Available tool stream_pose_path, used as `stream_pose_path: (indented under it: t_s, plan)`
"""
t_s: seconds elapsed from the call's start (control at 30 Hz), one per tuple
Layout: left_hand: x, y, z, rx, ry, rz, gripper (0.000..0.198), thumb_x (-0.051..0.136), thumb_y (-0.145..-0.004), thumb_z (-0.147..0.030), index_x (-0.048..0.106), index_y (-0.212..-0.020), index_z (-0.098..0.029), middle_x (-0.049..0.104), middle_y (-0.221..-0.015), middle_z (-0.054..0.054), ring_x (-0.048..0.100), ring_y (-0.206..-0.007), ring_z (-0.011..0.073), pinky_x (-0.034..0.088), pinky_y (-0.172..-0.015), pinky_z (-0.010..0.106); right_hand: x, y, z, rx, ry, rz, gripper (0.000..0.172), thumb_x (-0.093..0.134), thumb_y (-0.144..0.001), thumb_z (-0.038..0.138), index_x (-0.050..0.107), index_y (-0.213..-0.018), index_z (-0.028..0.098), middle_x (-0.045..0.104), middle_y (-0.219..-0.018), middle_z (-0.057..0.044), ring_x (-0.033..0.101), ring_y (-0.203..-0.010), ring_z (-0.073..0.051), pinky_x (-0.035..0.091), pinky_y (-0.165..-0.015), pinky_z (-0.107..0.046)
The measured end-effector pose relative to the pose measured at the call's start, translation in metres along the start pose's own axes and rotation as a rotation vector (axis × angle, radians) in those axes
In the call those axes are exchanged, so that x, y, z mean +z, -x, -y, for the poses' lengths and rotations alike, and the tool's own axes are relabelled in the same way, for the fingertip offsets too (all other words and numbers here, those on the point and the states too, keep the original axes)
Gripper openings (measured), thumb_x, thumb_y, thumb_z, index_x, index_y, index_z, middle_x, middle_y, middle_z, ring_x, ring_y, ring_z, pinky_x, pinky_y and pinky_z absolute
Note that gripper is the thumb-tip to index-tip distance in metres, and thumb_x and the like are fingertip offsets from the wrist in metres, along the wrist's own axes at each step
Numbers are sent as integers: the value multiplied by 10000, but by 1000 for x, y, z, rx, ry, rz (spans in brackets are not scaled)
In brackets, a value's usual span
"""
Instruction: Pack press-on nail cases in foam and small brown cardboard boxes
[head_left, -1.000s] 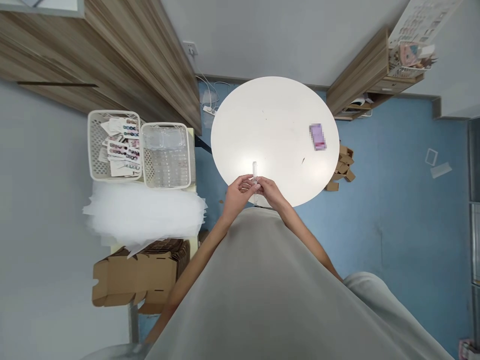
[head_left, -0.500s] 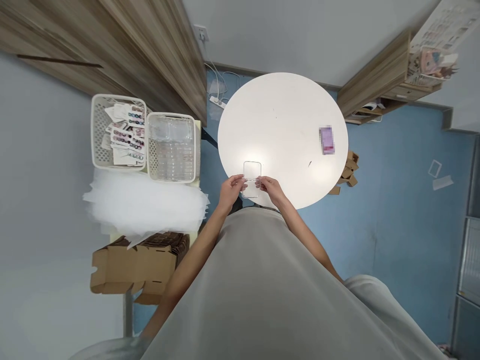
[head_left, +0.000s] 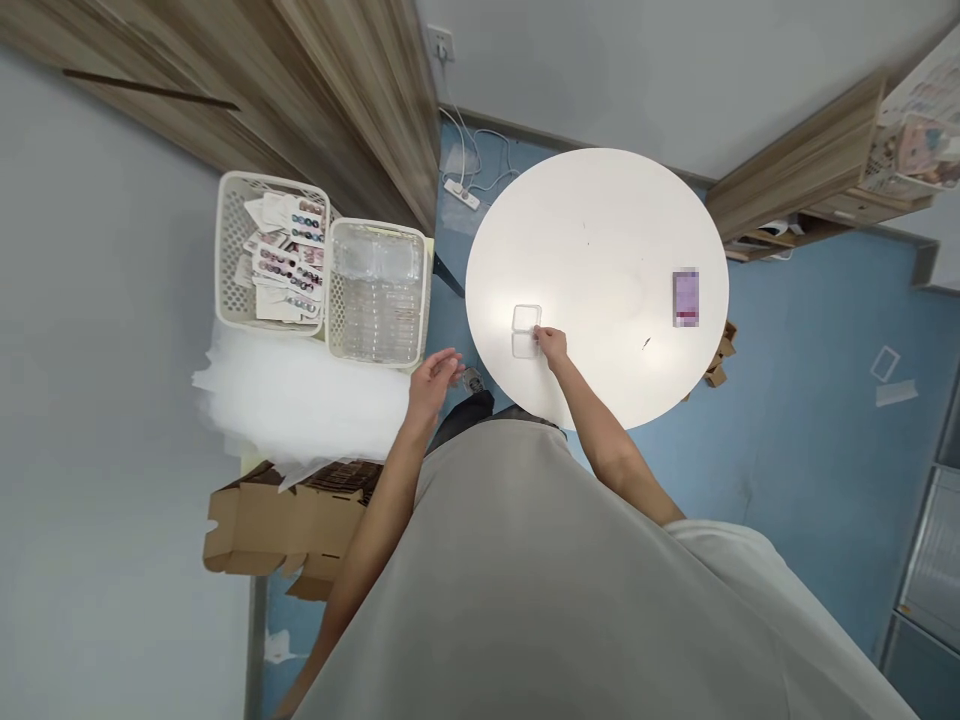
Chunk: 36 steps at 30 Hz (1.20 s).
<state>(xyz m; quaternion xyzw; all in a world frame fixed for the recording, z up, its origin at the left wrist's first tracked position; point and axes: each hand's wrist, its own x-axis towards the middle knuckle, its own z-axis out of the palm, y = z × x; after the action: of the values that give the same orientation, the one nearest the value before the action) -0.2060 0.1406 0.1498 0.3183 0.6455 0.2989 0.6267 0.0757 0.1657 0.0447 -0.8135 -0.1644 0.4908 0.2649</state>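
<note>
A clear plastic hinged case (head_left: 526, 345) lies opened out on the white round table (head_left: 600, 230), near its left front. My right hand (head_left: 552, 344) pinches the case's right edge close to the hinge line. Off the table's edge, my left hand (head_left: 435, 380) hangs in the air with fingers apart and nothing in them. It is nearest the basket of clear cases (head_left: 379, 290) and the stack of white translucent sheets (head_left: 307, 400).
Left of the clear cases stands a white basket of printed cards (head_left: 277, 260). Flattened cardboard boxes (head_left: 285, 525) lie below the sheets. A blurred purple pack (head_left: 685, 298) rests on the table's right side. A power strip (head_left: 461, 194) with cables is on the floor.
My left hand has let go of the clear case and moved left, off the table. My right hand has moved the case forward onto the table. The whole view has shifted a little.
</note>
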Motion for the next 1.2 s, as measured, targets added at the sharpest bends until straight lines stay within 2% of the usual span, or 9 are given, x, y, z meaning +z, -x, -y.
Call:
stream_pose_path:
  t_s: [0.2,0.33,0.43,0.53,0.7,0.83,0.93,1.07,1.2]
  plan:
    - [-52,-20,-10,-4,50,-102,511,836,-816,-519,756,-1203,-195,807,-1303,163,817,-1110,260,647,-1042,445,-1,10,10,-40,95,-171,209,724,-874,429,697,-923,227,790,-1143,-112,713,-1125,-248,543,-1025,-376]
    - [-88,-49,-25,34,99,-202,451,823,-832,-471,747,-1185,-200,812,-1279,160,817,-1100,249,644,-1044,437,13,36,36,-197,17,-80,316,701,-867,500,718,-1023,226,784,-1252,-134,702,-1194,-261,548,-1055,-392]
    - [-118,-75,-37,73,93,-311,415,797,-858,-443,735,-1183,-193,808,-1242,145,808,-1068,223,643,-1017,402,41,54,65,-311,-5,19,338,697,-878,522,739,-1033,225,794,-1259,-133,704,-1186,-268,548,-1069,-411]
    - [-151,-102,-47,116,18,-431,397,774,-888,-406,718,-1211,-183,794,-1219,132,787,-1084,224,632,-1027,396,81,71,95,-428,-2,123,334,721,-891,520,758,-1044,225,803,-1243,-127,707,-1175,-277,544,-1090,-424]
    - [-198,-140,-58,194,-250,-515,480,798,-871,-275,674,-1323,-169,676,-1462,203,726,-1250,302,558,-1163,465,150,102,139,-556,38,324,361,757,-917,562,787,-1077,241,812,-1198,-98,709,-1123,-278,565,-1053,-417]
    - [-212,-170,-65,278,-435,-451,575,883,-813,-232,668,-1343,-175,579,-1536,227,550,-1508,408,400,-1317,538,191,127,161,-609,66,437,356,756,-942,569,784,-1080,241,811,-1168,-87,717,-1077,-264,574,-1013,-404]
    - [-212,-188,-69,338,-500,-348,500,892,-796,-182,674,-1246,-203,595,-1527,195,464,-1576,400,304,-1374,544,205,141,166,-614,85,478,359,758,-953,580,783,-1083,247,808,-1152,-82,724,-1086,-258,576,-1001,-394]
    - [-206,-199,-74,325,-433,-280,393,897,-832,-214,614,-1100,-168,649,-1414,162,438,-1550,354,296,-1371,490,201,152,161,-608,82,483,368,743,-961,589,782,-1080,243,809,-1144,-84,735,-1069,-257,583,-974,-387]
    - [-200,-198,-76,296,-488,-339,447,913,-783,-141,599,-1101,-169,591,-1496,209,418,-1565,404,299,-1363,511,188,154,150,-584,64,454,394,735,-956,616,786,-1085,246,811,-1155,-84,734,-1073,-260,585,-962,-385]
